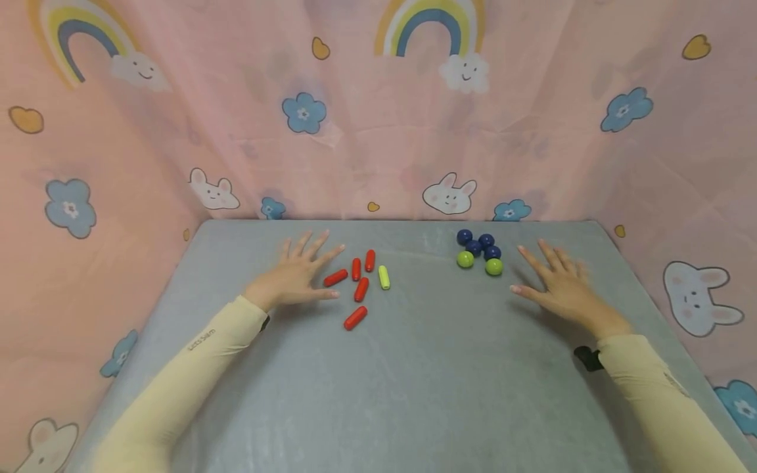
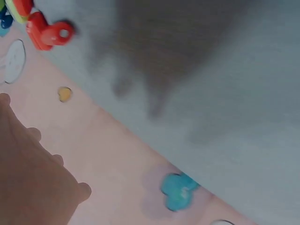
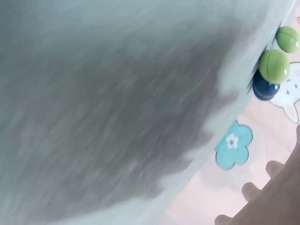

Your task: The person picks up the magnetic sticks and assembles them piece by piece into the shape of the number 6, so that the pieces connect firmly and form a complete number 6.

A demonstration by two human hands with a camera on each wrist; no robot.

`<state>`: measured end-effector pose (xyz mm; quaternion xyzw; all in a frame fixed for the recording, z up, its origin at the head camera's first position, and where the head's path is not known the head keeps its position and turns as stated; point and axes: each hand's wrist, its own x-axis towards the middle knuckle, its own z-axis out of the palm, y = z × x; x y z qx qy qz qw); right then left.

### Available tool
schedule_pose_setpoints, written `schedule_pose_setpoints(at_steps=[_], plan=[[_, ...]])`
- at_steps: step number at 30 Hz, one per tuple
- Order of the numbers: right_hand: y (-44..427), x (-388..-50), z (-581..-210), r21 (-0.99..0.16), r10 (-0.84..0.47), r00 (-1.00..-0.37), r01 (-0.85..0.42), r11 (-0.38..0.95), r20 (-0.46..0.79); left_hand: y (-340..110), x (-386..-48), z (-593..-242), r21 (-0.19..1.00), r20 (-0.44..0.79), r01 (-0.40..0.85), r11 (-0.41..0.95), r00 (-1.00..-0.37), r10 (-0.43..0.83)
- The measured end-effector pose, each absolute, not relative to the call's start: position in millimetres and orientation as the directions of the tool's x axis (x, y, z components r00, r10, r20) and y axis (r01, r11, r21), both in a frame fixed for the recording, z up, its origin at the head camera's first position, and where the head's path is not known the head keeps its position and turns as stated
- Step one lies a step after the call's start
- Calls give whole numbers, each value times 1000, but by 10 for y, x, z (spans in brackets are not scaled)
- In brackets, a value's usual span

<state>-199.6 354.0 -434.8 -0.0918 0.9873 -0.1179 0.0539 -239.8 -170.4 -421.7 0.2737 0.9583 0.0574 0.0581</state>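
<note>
My left hand [image 1: 296, 272] has its fingers spread above the table, just left of a loose group of red cylinders [image 1: 361, 290]. One yellow-green cylinder [image 1: 384, 277] lies at the right of that group. In the left wrist view, red pieces [image 2: 57, 33] appear at the top left corner, apart from the hand [image 2: 35, 173]. Fingers also spread, my right hand [image 1: 562, 286] hovers right of a cluster of dark blue balls [image 1: 474, 247] and two green balls [image 1: 493, 267]. The right wrist view shows green balls [image 3: 274, 66] and a blue ball [image 3: 265, 87]. Neither hand holds anything.
The grey table [image 1: 414, 381] stretches between both arms. Behind it and along its sides hangs a pink curtain [image 1: 367, 144] printed with rainbows, flowers and rabbits. Dark bands [image 1: 588, 359] show at the wrists under cream sleeves [image 1: 656, 394].
</note>
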Motion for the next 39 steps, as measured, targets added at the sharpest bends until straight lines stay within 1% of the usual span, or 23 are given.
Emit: schedule_pose_setpoints(at_steps=[2, 5, 9, 12, 17, 19, 24, 32, 39], plan=[[3500, -2041, -4357, -299, -186, -977, -148, 943, -103, -1592, -2442, -4199, 154, -91, 537, 829, -828, 554], [3443, -2110, -4368, -418, -174, -977, -108, 902, -123, -1431, -2521, -4169, 186, -84, 582, 791, -793, 603], [3366, -2192, -4388, -552, -160, -981, -75, 830, -106, -1238, -2619, -4131, 272, -45, 644, 715, -734, 678], [3309, -2233, -4396, -630, -135, -988, -55, 774, -79, -1115, -2685, -4115, 332, -34, 669, 665, -696, 717], [3209, -2264, -4422, -730, -61, -997, -7, 684, -48, -969, -2795, -4175, 352, -59, 695, 627, -652, 756], [3177, -2268, -4440, -747, -32, -999, 8, 665, -38, -922, -2835, -4219, 347, -66, 701, 624, -645, 761], [3136, -2293, -4512, -754, 19, -999, 41, 656, -37, -818, -2901, -4326, 328, -79, 693, 642, -658, 749], [3084, -2366, -4560, -743, 39, -999, 54, 667, -38, -718, -2928, -4395, 281, -56, 686, 672, -687, 725], [3074, -2363, -4567, -738, 65, -997, 72, 671, -38, -683, -2928, -4407, 299, -45, 679, 671, -692, 720]])
